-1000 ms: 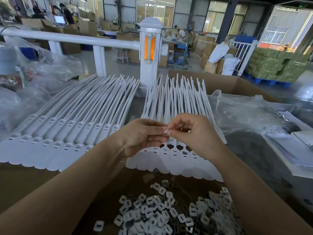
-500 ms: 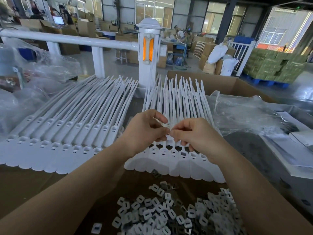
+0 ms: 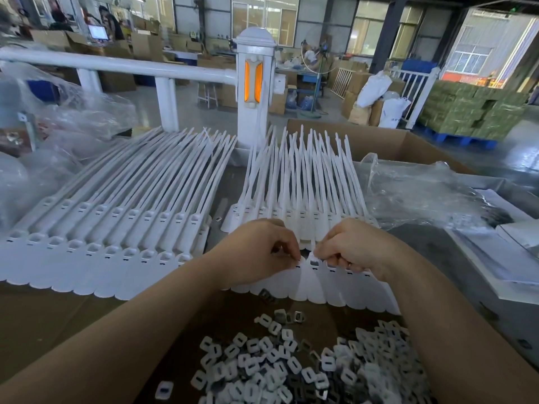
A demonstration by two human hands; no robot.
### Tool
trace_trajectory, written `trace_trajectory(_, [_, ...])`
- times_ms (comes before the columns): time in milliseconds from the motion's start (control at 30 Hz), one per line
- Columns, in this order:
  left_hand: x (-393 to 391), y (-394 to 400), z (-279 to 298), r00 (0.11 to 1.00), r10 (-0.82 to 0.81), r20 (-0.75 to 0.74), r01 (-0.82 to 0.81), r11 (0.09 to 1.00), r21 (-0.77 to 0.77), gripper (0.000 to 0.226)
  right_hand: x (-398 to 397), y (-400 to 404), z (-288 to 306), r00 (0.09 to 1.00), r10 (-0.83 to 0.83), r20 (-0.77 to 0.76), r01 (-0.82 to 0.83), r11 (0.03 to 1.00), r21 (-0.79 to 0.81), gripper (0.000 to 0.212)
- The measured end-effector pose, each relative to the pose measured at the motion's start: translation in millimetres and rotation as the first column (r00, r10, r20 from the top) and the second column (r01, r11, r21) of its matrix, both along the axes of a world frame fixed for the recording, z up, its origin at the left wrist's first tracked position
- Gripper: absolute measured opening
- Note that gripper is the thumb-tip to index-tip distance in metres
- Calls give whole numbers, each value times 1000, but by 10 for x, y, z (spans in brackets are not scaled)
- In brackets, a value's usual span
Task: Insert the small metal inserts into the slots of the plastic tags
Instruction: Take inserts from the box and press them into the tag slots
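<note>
Both hands work low over the near row of white plastic tags (image 3: 344,290), which lies fanned on the brown bench with its thin tails pointing away. The left hand (image 3: 259,249) has its fingers curled, tips pressed on a tag head. The right hand (image 3: 350,246) pinches down at a slot just beside it; what it holds is too small to tell. A heap of small metal inserts (image 3: 291,363) lies nearer the person, and a second tag row (image 3: 96,243) spreads out to the left.

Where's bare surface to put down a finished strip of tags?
Bare brown cardboard lies below the left tag row, left of the insert pile. Crowded: the pile itself, and plastic bags right of the tag strip under both hands.
</note>
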State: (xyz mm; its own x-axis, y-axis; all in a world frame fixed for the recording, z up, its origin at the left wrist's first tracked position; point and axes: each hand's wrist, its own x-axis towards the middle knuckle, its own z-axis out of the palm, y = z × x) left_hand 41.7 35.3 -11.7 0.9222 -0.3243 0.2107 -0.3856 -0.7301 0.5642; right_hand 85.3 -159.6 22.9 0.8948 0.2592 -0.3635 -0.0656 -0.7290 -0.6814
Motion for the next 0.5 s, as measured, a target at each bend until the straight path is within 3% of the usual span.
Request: trace_trajectory(500, [27, 33, -29, 991, -92, 97, 75, 983, 169, 8, 1, 6, -13, 994, 98, 42, -90, 981, -170, 14])
